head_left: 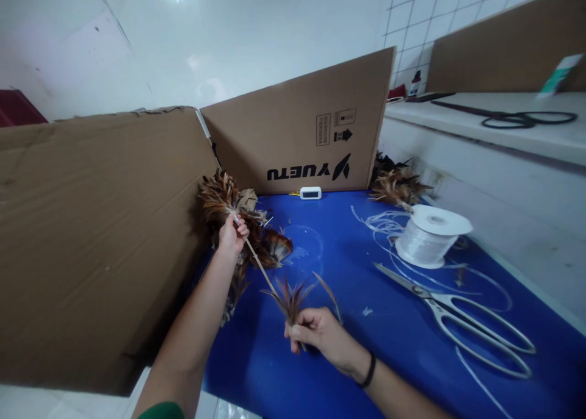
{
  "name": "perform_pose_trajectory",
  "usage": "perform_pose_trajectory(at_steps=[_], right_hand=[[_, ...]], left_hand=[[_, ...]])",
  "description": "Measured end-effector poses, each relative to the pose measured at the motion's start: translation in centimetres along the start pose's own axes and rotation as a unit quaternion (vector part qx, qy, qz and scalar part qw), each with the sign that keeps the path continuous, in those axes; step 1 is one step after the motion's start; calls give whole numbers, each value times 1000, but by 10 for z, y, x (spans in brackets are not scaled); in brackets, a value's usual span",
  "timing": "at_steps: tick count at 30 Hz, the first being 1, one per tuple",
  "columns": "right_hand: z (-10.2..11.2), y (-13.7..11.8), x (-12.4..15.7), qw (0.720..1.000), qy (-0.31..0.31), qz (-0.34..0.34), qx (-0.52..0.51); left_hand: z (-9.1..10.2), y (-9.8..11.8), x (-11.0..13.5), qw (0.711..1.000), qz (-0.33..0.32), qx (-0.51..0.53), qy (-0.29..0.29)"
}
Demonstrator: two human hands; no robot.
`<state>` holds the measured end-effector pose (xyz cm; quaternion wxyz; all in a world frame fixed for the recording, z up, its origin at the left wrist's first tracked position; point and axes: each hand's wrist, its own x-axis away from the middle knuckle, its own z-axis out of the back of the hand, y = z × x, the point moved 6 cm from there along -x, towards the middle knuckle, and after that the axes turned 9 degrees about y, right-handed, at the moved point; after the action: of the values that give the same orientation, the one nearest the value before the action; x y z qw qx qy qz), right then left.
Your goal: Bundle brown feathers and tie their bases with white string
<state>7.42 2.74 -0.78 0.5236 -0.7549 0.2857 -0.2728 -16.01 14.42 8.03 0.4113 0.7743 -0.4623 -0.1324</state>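
Note:
My left hand point(232, 233) is closed around the far end of a thin pale stick point(256, 261), right against a heap of brown feathers point(229, 205) by the cardboard wall. The stick slants down toward my right hand point(315, 333), which pinches a small fan of brown feathers point(289, 298) at their quills, just above the blue table mat point(357, 346). A dark band circles my right wrist.
Large metal scissors point(458, 312) lie at right beside a white spool of thread point(428, 235) with loose loops. Cardboard panels point(91, 236) wall the left and back. A small white device point(310, 193) and another feather pile point(397, 184) sit at the back. A white ledge holds black scissors point(513, 119).

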Motion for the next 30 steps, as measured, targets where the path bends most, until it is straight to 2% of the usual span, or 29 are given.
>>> perform_pose_trajectory(at_steps=[3, 7, 14, 22, 30], right_hand=[[0, 1, 0, 1000, 1, -6, -9], [8, -1, -2, 999, 39, 7, -3], [14, -7, -3, 999, 45, 27, 4], [15, 0, -7, 999, 26, 40, 3], [18, 1, -8, 998, 29, 44, 21]], left_hand=[[-7, 0, 6, 1000, -5, -20, -19], [-12, 9, 10, 997, -29, -61, -31], [5, 43, -8, 976, -88, -200, 7], [42, 74, -35, 917, -205, -325, 110], [75, 86, -59, 836, -291, -423, 193]])
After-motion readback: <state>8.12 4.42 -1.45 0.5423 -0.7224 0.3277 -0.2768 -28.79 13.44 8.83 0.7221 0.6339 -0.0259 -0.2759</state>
